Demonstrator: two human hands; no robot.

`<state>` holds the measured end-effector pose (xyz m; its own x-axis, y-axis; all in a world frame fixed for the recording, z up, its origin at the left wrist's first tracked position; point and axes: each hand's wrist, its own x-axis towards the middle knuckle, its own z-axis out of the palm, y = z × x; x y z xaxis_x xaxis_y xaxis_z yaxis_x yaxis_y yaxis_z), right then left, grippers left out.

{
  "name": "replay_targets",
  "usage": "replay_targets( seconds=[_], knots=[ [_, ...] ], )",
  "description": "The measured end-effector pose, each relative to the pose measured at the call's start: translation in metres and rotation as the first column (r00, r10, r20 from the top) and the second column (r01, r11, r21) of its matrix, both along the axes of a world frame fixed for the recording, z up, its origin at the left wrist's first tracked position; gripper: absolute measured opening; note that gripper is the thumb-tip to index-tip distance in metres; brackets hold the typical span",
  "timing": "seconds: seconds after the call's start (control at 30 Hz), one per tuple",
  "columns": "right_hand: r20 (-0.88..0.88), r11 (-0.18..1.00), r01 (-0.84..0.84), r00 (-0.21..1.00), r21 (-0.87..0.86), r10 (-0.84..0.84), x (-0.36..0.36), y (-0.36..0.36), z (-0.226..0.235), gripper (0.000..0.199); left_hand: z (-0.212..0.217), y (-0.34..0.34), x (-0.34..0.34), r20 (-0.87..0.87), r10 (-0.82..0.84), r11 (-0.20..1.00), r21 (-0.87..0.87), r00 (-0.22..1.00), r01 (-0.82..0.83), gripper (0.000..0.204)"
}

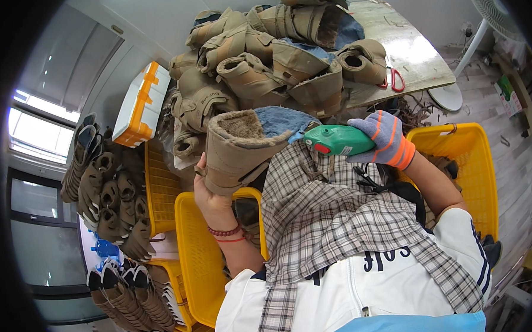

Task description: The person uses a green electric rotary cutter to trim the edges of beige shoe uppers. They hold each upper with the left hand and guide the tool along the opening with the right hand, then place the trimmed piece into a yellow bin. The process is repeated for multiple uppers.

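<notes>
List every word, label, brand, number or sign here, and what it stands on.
I'm not copying out wording, so here are its places only:
Shirt: large dark letters, upside down, partly covered by plaid cloth.
Boot upper in the pile: small dark lettering.
Green tool in the right hand: pale label, too small to read.
Box at far right: print too small to read.

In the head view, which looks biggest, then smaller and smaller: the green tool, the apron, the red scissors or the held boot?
1. Apron
2. Held boot
3. Green tool
4. Red scissors, though being farther off probably makes them look smaller.
</notes>
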<state>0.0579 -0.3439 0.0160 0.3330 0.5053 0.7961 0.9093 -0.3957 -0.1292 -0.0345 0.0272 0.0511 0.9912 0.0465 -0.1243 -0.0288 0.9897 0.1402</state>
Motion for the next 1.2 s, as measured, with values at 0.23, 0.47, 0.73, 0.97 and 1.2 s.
replay_targets(
  seconds=[0.23, 0.47, 0.73, 0.97, 1.2],
  knots=[
    [0.015, 0.999, 0.018, 1.0, 0.028, -0.018, -0.007, 0.004, 0.007, 0.068, 0.003, -0.005, -0.004, 0.027, 0.008, 1.0, 0.025, 1.0, -0.009, 0.037],
    [-0.036, 0.999, 0.011, 0.999, 0.043, -0.009, -0.016, 0.014, 0.012, 0.068, 0.018, -0.025, -0.016, 0.039, 0.091, 0.993, 0.075, 0.995, -0.094, 0.036],
    [-0.08, 0.991, -0.025, 0.996, 0.128, 0.036, -0.024, 0.031, 0.018, 0.068, 0.022, -0.049, -0.03, 0.269, 0.172, 0.966, 0.141, 0.948, -0.215, 0.04],
    [-0.26, 0.991, -0.01, 0.965, 0.135, 0.045, -0.033, 0.044, 0.034, 0.057, 0.018, -0.06, -0.031, 0.394, 0.269, 0.76, 0.474, 0.879, -0.445, 0.047],
    [-0.373, 0.979, -0.061, 0.918, 0.193, 0.13, -0.034, 0.059, 0.042, 0.053, 0.002, -0.058, -0.026, 0.476, 0.256, 0.585, 0.617, 0.841, -0.527, 0.052]
  ],
)
